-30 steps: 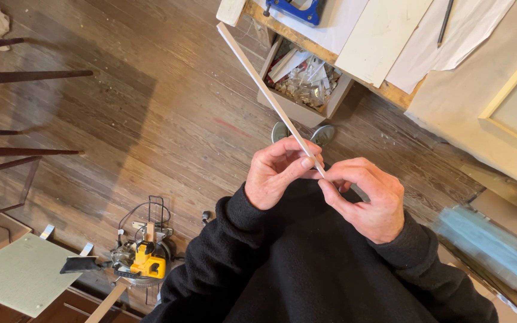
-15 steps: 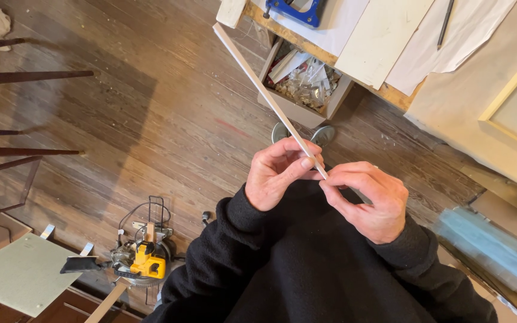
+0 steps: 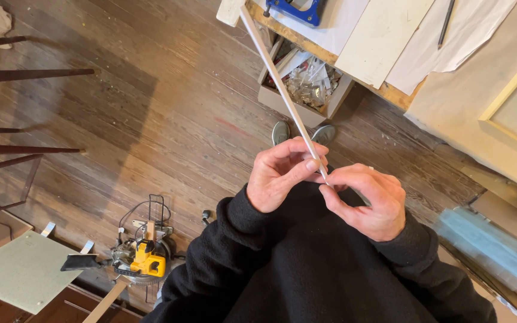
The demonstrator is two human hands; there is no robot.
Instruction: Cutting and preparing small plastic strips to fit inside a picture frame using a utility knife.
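Left hand (image 3: 282, 174): pinching near end of long thin pale wooden strip (image 3: 277, 81).
Right hand (image 3: 367, 200): fingertips apparently pinched on strip's tip; contact partly hidden.
Strip: slanting far-left toward workbench (image 3: 384, 90).

Cardboard box (image 3: 304, 105): I see an open-topped brown box on the wooden floor, just under the edge of the workbench, ahead of my two shoes.
Box contents (image 3: 312, 84): clear plastic bags, crumpled and shiny, filling most of the box; what they hold I cannot tell.
Papers in the box (image 3: 287, 58): a few pale flat sheets or packets, tilted at its far-left corner.
Labels, signs, screens: I make out none.
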